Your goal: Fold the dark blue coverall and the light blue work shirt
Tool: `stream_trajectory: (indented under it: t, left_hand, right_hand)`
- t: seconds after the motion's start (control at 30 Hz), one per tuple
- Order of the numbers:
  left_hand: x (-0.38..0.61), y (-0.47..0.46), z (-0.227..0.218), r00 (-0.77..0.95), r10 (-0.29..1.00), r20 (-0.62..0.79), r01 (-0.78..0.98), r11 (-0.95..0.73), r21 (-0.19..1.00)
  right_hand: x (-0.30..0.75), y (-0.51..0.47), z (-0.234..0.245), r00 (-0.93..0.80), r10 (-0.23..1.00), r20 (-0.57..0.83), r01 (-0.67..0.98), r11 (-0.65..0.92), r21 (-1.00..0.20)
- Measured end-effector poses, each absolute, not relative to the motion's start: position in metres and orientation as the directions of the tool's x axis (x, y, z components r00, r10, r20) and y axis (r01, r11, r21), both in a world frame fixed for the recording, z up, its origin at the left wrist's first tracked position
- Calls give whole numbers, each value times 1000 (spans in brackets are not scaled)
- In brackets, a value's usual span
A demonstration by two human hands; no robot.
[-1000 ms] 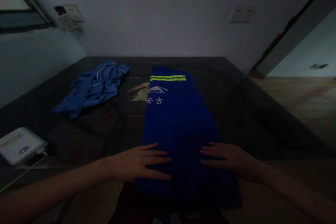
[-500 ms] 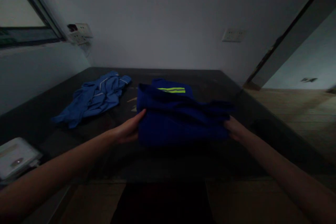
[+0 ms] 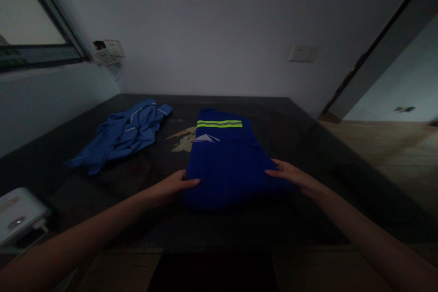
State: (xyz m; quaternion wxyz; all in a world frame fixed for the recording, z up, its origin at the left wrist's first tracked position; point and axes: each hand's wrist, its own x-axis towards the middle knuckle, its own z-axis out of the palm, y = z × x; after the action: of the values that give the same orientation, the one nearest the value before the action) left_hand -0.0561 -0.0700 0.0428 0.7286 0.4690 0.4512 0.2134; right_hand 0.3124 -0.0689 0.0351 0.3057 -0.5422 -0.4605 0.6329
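Note:
A dark blue garment (image 3: 229, 164) lies folded on the dark table (image 3: 143, 232) in front of me. It has a yellow-green striped band near its far end and a white triangular print below that, on the left. My left hand (image 3: 173, 186) grips the near left edge, thumb on top and fingers mostly hidden. At the near right edge, my right hand (image 3: 296, 176) pinches the cloth with its thumb over it. The kind of garment is not plain from its folded shape.
Crumpled lighter blue clothing (image 3: 126, 132) with white piping lies at the table's left. A white device (image 3: 22, 214) stands at the near left corner. Behind the table rises a wall with sockets (image 3: 303, 53). A pale print (image 3: 185, 140) shows on the tabletop.
The raised near part of the blue garment has come down towards me and now lies flatter, uncovering the white print and the whole striped band. Both hands moved lower and nearer, still gripping it.

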Motion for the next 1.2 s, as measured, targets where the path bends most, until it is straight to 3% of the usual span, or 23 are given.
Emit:
stream_trajectory:
  t: [0.17,0.33,0.5,0.6,0.73,0.87,1.0,1.2]
  left_hand:
    - [-58,-84,34,507,798,-325,192,263,945]
    - [-62,-99,41,502,783,-367,149,340,929]
    - [-77,-132,41,534,684,-496,135,511,849]
    - [-90,-149,42,533,654,-536,183,529,828]
    - [-109,-147,50,472,679,-562,226,523,822]
    - [-112,-114,59,384,774,-504,206,460,864]
    - [-97,-76,56,359,822,-443,239,377,895]
    - [-75,-50,53,390,846,-364,360,223,906]
  right_hand:
    - [311,-89,32,-318,869,-379,155,-347,-925]
    - [305,-120,24,-287,912,-294,187,-248,-951]
    - [301,-165,22,-238,935,-262,396,-153,-905]
    - [306,-185,25,-209,942,-264,480,-137,-867]
    - [322,-183,35,-116,957,-267,482,-181,-857]
    - [327,-150,49,-4,989,-150,464,-131,-876]
    - [312,-109,48,-107,991,-76,601,4,-799]
    - [300,-83,39,-247,962,-113,760,120,-638]
